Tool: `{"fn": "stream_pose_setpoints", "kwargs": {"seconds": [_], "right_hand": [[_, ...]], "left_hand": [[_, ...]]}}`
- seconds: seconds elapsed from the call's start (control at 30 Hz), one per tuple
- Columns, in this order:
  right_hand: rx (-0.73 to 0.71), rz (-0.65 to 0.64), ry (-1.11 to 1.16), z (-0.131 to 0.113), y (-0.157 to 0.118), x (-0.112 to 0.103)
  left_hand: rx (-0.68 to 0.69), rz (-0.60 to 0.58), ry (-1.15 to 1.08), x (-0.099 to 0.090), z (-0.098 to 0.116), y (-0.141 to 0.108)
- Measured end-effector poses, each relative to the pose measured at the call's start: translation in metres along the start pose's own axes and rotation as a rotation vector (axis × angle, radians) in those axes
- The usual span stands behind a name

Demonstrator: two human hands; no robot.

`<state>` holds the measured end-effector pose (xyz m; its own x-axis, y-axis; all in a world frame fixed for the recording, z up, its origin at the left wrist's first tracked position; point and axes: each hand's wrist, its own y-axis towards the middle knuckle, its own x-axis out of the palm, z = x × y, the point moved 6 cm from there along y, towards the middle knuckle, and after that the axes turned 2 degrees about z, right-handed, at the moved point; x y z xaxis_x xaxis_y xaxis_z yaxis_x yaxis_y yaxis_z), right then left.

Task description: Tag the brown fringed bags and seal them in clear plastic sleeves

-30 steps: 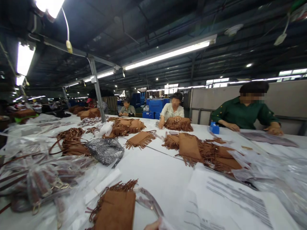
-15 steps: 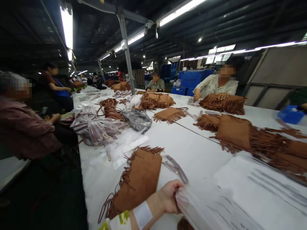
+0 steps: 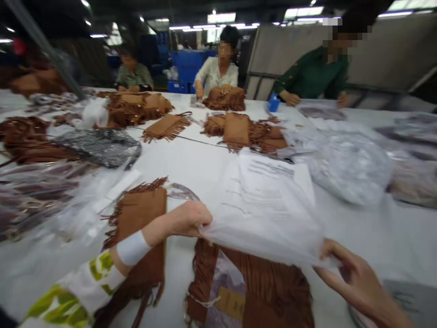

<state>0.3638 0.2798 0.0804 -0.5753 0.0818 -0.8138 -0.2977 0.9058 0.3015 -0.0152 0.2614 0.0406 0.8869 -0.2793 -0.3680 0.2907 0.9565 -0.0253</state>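
A clear plastic bag [image 3: 262, 232] with printed lines is stretched between my two hands. My left hand [image 3: 191, 218] is closed on its left corner, and my right hand [image 3: 351, 273] pinches its right corner between thumb and fingers. Just below the bag lies a brown fringed handbag [image 3: 273, 291], with a tan hang tag [image 3: 231, 303] and a plastic-wrapped strip on it. Another fringed handbag [image 3: 141, 209] lies under and beside my left forearm, its wrapped strap near my left wrist. The lower handbag is partly hidden by the plastic bag.
Across the white table [image 3: 191, 166] are more brown handbags [image 3: 236, 130] in piles. A black-and-silver pouch [image 3: 102, 146] and wrapped straps [image 3: 37, 191] lie left. Crumpled clear bags [image 3: 351, 159] lie right. Several co-workers sit or stand along the far side; one, in green [image 3: 314, 75], handles a bag.
The view has swung right and down. My right hand has come into view holding the plastic bag's other corner, and the bag is now spread wide above the fringed handbag.
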Motion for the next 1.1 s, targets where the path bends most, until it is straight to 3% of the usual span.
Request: {"fn": "stream_pose_setpoints", "kwargs": {"seconds": [0.07, 0.1, 0.2, 0.33, 0.53, 0.63, 0.73, 0.87, 0.93, 1.03, 1.1], "right_hand": [[-0.060, -0.099, -0.011, 0.003, 0.001, 0.009], [-0.069, -0.144, -0.018, 0.007, 0.001, 0.018], [-0.070, -0.315, -0.020, 0.023, -0.012, 0.050], [0.019, -0.406, 0.072, 0.043, -0.049, 0.068], [0.230, -0.428, 0.213, 0.034, -0.090, 0.052], [0.421, -0.481, 0.441, 0.025, -0.110, 0.049], [0.553, -0.551, 0.689, 0.018, -0.129, 0.048], [0.631, -0.653, 0.877, 0.017, -0.145, 0.052], [0.648, -0.663, 0.893, 0.021, -0.149, 0.057], [0.636, -0.599, 0.787, 0.030, -0.150, 0.065], [0.585, -0.509, 0.640, 0.036, -0.149, 0.067]], "left_hand": [[0.157, -0.148, 0.553, 0.012, -0.005, 0.007], [0.204, -0.190, 0.724, 0.017, -0.009, 0.010], [0.263, -0.260, 0.897, 0.034, -0.021, 0.010], [0.295, -0.296, 0.931, 0.050, -0.032, -0.003], [0.302, -0.386, 0.983, 0.065, -0.034, -0.024], [0.275, -0.387, 0.902, 0.072, -0.033, -0.033], [0.151, -0.368, 0.712, 0.070, -0.033, -0.035], [-0.127, -0.563, 0.273, 0.065, -0.038, -0.036], [-0.204, -0.639, 0.119, 0.064, -0.039, -0.037], [-0.185, -0.559, 0.191, 0.064, -0.045, -0.037], [-0.112, -0.413, 0.326, 0.067, -0.048, -0.038]]}}
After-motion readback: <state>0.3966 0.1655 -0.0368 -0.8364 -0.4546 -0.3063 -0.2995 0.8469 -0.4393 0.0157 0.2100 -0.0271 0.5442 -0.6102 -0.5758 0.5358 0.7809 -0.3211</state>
